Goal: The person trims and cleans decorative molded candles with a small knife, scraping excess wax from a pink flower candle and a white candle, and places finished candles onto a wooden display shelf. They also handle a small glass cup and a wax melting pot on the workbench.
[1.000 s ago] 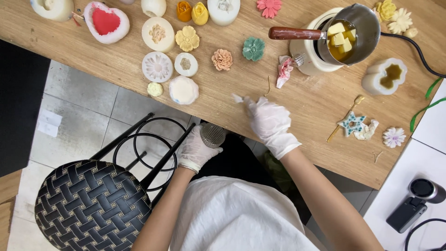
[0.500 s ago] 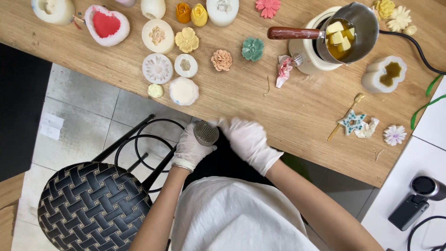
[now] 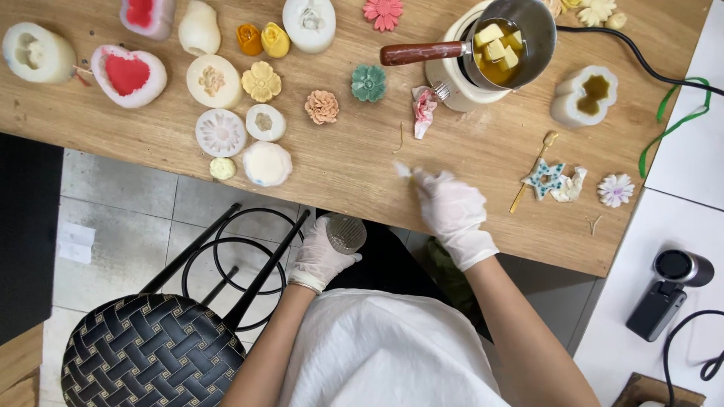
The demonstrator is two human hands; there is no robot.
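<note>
Head view: my gloved left hand (image 3: 320, 260) grips a small round textured mould (image 3: 345, 234) just below the desk's (image 3: 354, 162) near edge. My gloved right hand (image 3: 451, 211) rests on the desk near that edge, fingers curled, pinching a white scrap (image 3: 402, 170). Toward the far edge, a saucepan (image 3: 504, 44) holds yellow wax chunks.

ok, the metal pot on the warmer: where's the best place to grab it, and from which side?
Take the metal pot by its brown wooden handle, coming from the picture's left. The handle sticks out sideways, free of the warmer, and the pot holds liquid with wax chunks, so keep it level.
</note>
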